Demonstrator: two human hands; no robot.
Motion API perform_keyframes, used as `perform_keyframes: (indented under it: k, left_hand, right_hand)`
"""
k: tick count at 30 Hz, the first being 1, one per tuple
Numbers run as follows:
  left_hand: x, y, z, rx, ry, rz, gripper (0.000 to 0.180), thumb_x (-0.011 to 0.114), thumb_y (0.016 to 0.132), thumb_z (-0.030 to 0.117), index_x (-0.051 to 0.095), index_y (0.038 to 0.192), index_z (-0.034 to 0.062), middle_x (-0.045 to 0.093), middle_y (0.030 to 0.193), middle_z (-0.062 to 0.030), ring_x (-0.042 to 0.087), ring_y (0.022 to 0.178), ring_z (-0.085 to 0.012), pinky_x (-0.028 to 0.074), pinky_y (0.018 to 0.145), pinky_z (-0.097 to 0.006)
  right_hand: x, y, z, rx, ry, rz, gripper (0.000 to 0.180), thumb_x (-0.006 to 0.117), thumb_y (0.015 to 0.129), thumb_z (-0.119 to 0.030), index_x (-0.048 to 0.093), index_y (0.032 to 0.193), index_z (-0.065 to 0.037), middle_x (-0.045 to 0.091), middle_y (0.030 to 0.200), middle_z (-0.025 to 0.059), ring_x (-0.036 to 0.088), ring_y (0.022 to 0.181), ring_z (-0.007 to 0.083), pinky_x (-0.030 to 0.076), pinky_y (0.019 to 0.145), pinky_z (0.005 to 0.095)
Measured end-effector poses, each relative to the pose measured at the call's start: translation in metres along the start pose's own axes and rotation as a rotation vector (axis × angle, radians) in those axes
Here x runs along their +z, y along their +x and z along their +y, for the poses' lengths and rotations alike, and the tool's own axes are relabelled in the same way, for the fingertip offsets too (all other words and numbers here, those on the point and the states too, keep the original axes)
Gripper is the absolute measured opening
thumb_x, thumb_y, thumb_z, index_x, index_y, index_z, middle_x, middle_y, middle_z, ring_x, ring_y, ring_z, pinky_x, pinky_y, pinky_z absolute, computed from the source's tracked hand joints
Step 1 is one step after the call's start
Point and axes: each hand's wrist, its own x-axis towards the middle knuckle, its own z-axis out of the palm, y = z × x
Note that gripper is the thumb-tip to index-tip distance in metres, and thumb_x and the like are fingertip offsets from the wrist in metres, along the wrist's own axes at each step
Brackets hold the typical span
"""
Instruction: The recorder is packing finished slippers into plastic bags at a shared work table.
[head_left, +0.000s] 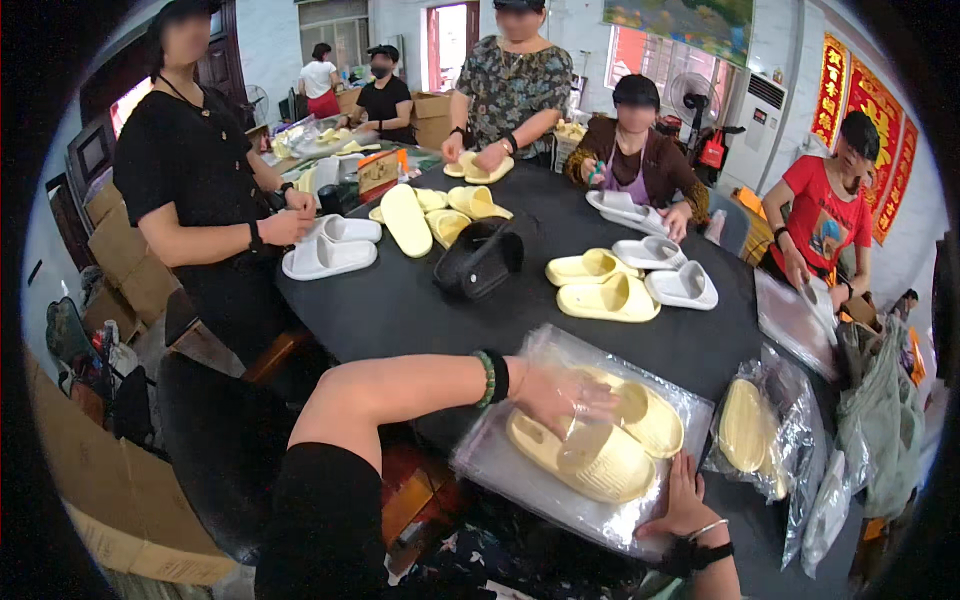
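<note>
1. The pair of pale yellow slide slippers [608, 462] lies at the near edge of the black table [390, 310], right of the middle of that edge, with toes toward the table's right edge.
2. Clear plastic bagging [530, 492] spreads under and around the pair, reaching the table's near edge; I cannot tell whether the slippers lie inside it or on top.
3. The left hand [562, 396] is over the heel end of the slippers, fingers stretched forward and blurred; whether it grips anything, I cannot tell. A green bead bracelet [488, 378] circles its wrist.
4. The right hand [685, 508] is at the bagging's right side, just beside the slippers' toes, fingers extended and thumb apart. A silver bangle [711, 527] is on its wrist.
5. Toward the table's right edge, a yellow slipper [746, 425] shows through clear wrapping.
6. Nearer the table's middle, two yellow slippers [606, 298] sit beside two pale grey slippers [683, 286].
7. A black open-topped bag [478, 262] stands farther left, just in front of a yellow slipper cluster [405, 222].
8. White slippers [330, 257] lie at the table's left edge, near the hands of a person in black [205, 190].
9. At the far edge, a person in a patterned top [512, 85] has both hands at more yellow slippers [484, 170].
</note>
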Motion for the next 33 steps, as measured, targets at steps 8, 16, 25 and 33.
perform_keyframes:
  k: [8,16,25,33]
  left_hand:
    - [-0.009,0.016,0.009,0.032,-0.097,0.010,0.094,0.072,0.083,0.052,0.028,0.154,0.0084,0.025,0.157,-0.0250,0.031,0.144,-0.0401,0.027,0.118,-0.048]
    - [0.007,0.027,0.006,-0.003,-0.163,0.052,0.083,0.068,0.087,0.037,0.030,0.153,0.0052,0.028,0.156,-0.0257,0.028,0.145,-0.0385,0.024,0.120,-0.047]
    - [0.028,0.051,0.003,-0.141,-0.308,0.200,0.059,0.059,0.073,0.007,0.053,0.131,-0.0002,0.056,0.125,-0.0289,0.053,0.118,-0.0453,0.042,0.104,-0.050]
    - [0.038,0.066,-0.003,-0.233,-0.371,0.206,0.046,0.056,0.071,0.000,0.061,0.117,-0.0004,0.059,0.113,-0.0281,0.057,0.108,-0.0447,0.046,0.094,-0.049]
  right_hand:
    - [-0.006,-0.007,-0.005,-0.025,0.008,0.078,0.173,0.090,0.033,-0.068,-0.012,0.152,0.007,-0.001,0.162,0.0280,-0.007,0.151,0.0443,0.003,0.119,0.0591]
    - [-0.002,-0.007,-0.002,-0.024,-0.006,0.068,0.173,0.090,0.035,-0.068,-0.014,0.153,0.004,-0.004,0.163,0.0258,-0.011,0.151,0.0435,0.002,0.117,0.0610]
    - [-0.002,-0.004,-0.010,-0.027,-0.012,0.040,0.172,0.090,0.038,-0.068,-0.014,0.152,0.006,-0.005,0.163,0.0265,-0.011,0.151,0.0430,0.004,0.117,0.0610]
    - [-0.005,-0.005,-0.003,-0.014,-0.013,0.033,0.170,0.087,0.041,-0.073,-0.013,0.152,0.007,-0.007,0.162,0.0289,-0.012,0.151,0.0427,0.003,0.117,0.0619]
